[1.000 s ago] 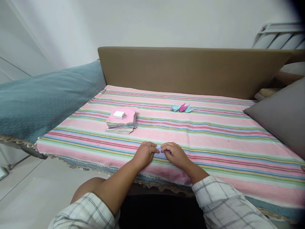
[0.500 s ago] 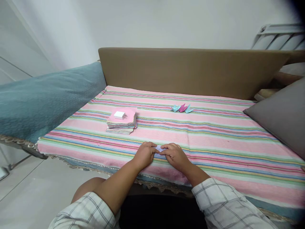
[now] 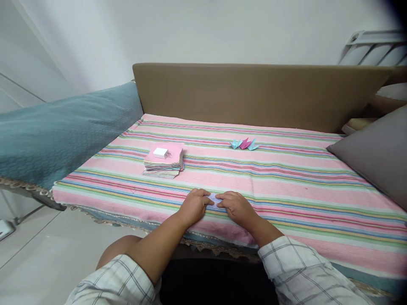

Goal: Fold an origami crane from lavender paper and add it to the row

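Lavender paper (image 3: 214, 199), held from both sides.
On the striped cover (image 3: 286, 192), fingers of the left hand (image 3: 193, 206) and right hand (image 3: 238, 207) pinched it (even pressure, I judged, would keep edges straight).

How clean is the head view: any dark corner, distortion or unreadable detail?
Head view: light fairly even, upper right corner dark; head view: pillow looks stretched toward the right edge; head view: paper small and partly covered by the left hand and right hand, its folds hard to read.
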`<state>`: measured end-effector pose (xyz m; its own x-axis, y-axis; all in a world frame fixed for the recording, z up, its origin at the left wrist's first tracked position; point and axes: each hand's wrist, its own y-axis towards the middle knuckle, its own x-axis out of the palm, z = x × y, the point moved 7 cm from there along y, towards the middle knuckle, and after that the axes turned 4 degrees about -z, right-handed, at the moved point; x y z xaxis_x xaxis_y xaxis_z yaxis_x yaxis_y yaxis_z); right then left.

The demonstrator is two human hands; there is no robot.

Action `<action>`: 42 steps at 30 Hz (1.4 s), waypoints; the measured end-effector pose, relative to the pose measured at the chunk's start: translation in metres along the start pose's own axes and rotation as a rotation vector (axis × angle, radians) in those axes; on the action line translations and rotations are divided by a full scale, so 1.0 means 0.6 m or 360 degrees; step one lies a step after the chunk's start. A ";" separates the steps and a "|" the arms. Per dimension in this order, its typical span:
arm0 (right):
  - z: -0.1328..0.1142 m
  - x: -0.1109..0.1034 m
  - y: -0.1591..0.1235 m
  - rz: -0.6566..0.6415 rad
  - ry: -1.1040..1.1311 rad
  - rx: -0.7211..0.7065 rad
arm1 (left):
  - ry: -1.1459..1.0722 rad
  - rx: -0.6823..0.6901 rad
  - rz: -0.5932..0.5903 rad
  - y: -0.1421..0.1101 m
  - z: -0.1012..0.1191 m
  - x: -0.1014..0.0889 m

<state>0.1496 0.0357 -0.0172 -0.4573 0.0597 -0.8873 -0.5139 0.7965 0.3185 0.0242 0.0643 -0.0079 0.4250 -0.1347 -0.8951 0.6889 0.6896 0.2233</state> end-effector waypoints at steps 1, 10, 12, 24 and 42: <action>0.001 -0.001 0.000 0.0018 0.0016 -0.0014 | 0.0001 0.0003 0.0004 0.000 0.000 0.000; -0.004 -0.013 0.004 0.0128 0.0140 -0.0128 | 0.0023 0.0031 0.0034 -0.001 -0.002 0.002; -0.004 -0.015 0.003 0.0137 0.0142 -0.0121 | 0.0025 0.0033 0.0042 -0.001 -0.003 0.002; -0.010 -0.016 -0.003 0.0002 0.0081 -0.0156 | 0.0046 0.0113 0.0062 -0.003 -0.004 0.002; -0.018 -0.007 0.006 -0.0071 -0.0125 -0.0083 | 0.0345 0.0206 -0.0016 -0.018 0.008 -0.009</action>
<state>0.1415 0.0319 -0.0088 -0.3759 0.0732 -0.9238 -0.5707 0.7671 0.2930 0.0174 0.0544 -0.0038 0.2914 0.0241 -0.9563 0.7680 0.5902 0.2489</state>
